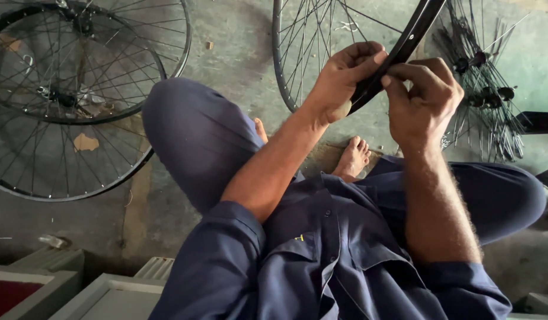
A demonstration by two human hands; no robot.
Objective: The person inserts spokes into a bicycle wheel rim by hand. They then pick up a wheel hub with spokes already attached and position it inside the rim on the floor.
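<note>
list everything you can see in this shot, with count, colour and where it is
black rim: 1, black, top centre, gripped by both hands
spoked wheels: 2, black rims, silver spokes, flat on the floor top left, overlapping
hubs with loose spokes: a bundle, count unclear, black and silver, top right
concrete floor: 1, grey-green, under everything
boxes: about 3, grey-white, one red inside, bottom left
left hand: 1, on the rim's left side
right hand: 1, fingertips pinching the rim
bare foot: 1, centre
clothing: dark blue shirt and trousers

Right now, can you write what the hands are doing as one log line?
left hand: grips black wheel rim | right hand: fingertips pinch rim | spoked wheels: flat on floor | person: sitting barefoot
</note>
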